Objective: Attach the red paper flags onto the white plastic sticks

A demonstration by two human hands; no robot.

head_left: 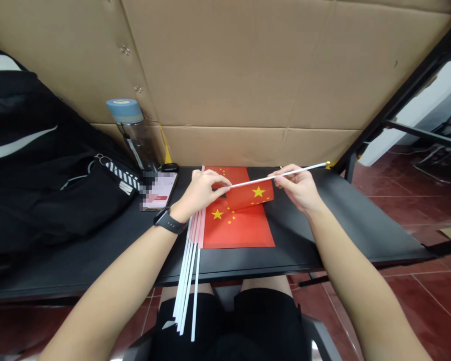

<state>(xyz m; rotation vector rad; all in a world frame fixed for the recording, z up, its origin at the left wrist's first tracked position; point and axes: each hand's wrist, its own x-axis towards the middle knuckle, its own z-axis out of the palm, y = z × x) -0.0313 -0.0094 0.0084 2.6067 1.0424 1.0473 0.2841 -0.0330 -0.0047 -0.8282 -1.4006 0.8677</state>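
Between my hands a small red flag [258, 193] with yellow stars hangs from a white stick with a gold tip [308, 169]. My left hand [206, 186] pinches the stick's left end near the flag's edge. Farther along, my right hand [298, 186] grips the stick between thumb and fingers, toward the gold tip. Beneath lies a stack of similar red flags [240, 233], flat on the black surface. Several white sticks [187, 286] of that stack jut out over the front edge toward my lap. The held flag covers part of the stack.
A black bag [29, 190] fills the left side, with a striped key strap [122, 174] on it. A clear bottle with a blue lid [125, 113] and a phone [165, 188] stand and lie nearby. Cardboard [225, 65] rises behind the black table [345, 220].
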